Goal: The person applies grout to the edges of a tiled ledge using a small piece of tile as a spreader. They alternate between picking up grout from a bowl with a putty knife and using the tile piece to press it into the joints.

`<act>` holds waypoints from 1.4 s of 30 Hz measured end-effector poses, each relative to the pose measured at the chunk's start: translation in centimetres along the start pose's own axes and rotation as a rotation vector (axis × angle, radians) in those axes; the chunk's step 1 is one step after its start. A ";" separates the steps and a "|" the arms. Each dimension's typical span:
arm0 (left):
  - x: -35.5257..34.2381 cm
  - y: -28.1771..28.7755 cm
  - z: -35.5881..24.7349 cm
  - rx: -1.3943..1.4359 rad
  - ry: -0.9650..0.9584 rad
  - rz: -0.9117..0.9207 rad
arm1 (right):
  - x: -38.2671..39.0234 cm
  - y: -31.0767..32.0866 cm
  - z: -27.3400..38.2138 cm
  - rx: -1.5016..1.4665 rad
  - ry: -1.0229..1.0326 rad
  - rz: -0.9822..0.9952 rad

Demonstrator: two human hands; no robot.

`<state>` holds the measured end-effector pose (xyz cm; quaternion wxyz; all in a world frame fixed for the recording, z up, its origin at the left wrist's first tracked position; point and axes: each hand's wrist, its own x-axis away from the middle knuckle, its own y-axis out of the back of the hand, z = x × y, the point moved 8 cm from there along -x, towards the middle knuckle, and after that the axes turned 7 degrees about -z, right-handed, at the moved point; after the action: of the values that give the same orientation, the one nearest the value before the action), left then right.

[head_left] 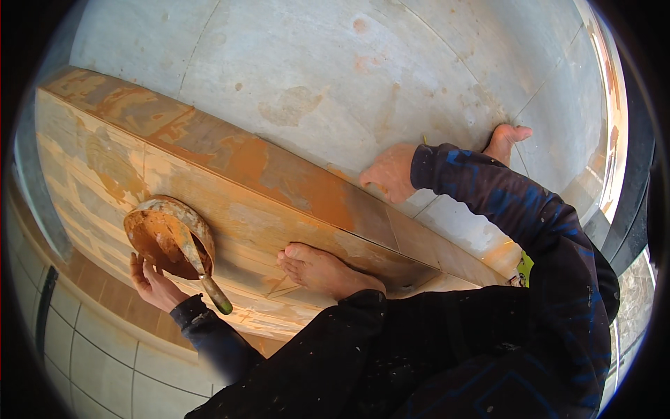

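Note:
A round bowl crusted with orange-brown filler stands at the left on a long, smeared ledge. Across its rim lies a putty knife, its green-tipped handle sticking out toward me. Beside the bowl's near side is my left hand, fingers stretched and apart; whether they touch the bowl I cannot tell. My right hand is curled closed by the ledge's far edge, over the pale tiles. What it holds, if anything, is hidden. A small yellowish bit shows at that wrist.
My one bare foot rests on the ledge, the other foot on the stained tile floor beyond. At lower left lies another tiled floor. A pale frame bounds the right side.

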<state>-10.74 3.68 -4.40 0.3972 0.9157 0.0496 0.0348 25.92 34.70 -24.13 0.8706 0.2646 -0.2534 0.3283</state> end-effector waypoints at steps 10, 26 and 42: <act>0.4 -0.2 -0.3 -0.022 -0.001 -0.017 | 0.2 2.6 1.5 -0.035 -0.082 -0.057; 0.1 -0.4 0.3 -0.004 -0.020 -0.032 | 3.4 1.8 2.7 -0.963 -0.331 -0.753; 0.6 -1.8 -1.0 -0.067 -0.055 0.011 | 3.1 2.7 3.0 -0.824 -0.122 -0.887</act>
<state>-10.38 5.74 -5.02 0.4286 0.9028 0.0324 0.0132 25.26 35.90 -19.21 0.9390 0.0043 -0.2747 -0.2068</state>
